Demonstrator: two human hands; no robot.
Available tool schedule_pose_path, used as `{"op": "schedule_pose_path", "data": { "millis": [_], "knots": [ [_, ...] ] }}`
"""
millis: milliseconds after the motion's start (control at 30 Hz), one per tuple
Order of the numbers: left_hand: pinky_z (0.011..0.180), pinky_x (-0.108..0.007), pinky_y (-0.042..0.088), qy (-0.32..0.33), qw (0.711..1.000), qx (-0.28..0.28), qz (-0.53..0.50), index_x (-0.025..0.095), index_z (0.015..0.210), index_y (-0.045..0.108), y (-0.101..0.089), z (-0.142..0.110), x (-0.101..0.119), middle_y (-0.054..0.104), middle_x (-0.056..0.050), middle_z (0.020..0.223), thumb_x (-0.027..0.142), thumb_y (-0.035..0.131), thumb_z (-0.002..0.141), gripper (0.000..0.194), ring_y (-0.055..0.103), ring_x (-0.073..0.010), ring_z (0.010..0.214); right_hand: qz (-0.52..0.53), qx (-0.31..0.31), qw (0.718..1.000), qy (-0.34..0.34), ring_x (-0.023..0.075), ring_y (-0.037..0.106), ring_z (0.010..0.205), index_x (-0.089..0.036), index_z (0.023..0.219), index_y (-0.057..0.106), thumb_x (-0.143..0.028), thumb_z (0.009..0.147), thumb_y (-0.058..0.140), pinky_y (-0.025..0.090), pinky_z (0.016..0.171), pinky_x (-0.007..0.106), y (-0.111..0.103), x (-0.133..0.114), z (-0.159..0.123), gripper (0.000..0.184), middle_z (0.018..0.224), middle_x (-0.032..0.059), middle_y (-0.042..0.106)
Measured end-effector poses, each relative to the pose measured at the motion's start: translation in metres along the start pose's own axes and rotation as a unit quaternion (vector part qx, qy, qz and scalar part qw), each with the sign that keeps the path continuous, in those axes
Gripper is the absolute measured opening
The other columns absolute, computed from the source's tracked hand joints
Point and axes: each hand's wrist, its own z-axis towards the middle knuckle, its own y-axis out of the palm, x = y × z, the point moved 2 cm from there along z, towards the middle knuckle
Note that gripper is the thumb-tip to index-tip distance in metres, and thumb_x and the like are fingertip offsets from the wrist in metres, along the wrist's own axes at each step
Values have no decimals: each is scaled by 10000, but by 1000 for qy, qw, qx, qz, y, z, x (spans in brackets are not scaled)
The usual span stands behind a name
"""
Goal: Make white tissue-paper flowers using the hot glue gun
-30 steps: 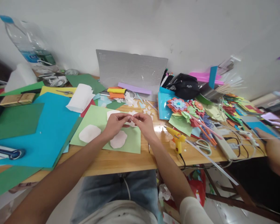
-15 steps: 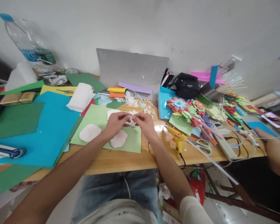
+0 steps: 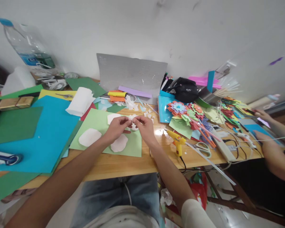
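Note:
Above a light green sheet of paper, my left hand and my right hand meet fingertip to fingertip. Both are closed in a pinch on a small white paper piece, largely hidden by the fingers. A rounded white paper cutout lies on the sheet left of my left hand, and a second white cutout lies just below the fingers. Another white cutout is partly covered by my left hand. White paper scraps are scattered behind my right hand.
A yellow glue gun and scissors lie to the right, near paper flowers. Blue card and a stapler-like tool are at left. A grey board leans on the wall. Another person's hands work at far right.
The view has shifted slightly. My hands stay together at the same spot over the green sheet. At far right, the other person's farther hand has come up and in with something dark.

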Motion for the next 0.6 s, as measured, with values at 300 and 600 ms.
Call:
{"op": "schedule_pose_path", "data": {
  "millis": [300, 600],
  "knots": [
    [616, -299, 599, -3, 999, -14, 29, 158, 808, 607, 1, 2, -2, 602, -22, 743, 476, 676, 769, 328, 604, -158, 748, -12, 5, 1000, 10, 125, 546, 642, -179, 768, 658, -391, 816, 595, 438, 578, 238, 2, 2, 1, 226, 715, 2, 632],
    [528, -260, 534, -11, 995, -10, 101, 178, 935, 603, 0, 2, -1, 567, -14, 742, 482, 588, 821, 325, 572, -155, 697, -83, 96, 991, -50, 160, 610, 724, -168, 782, 690, -366, 816, 580, 467, 672, 264, -24, 0, 21, 230, 756, 24, 685]
  ]
}}
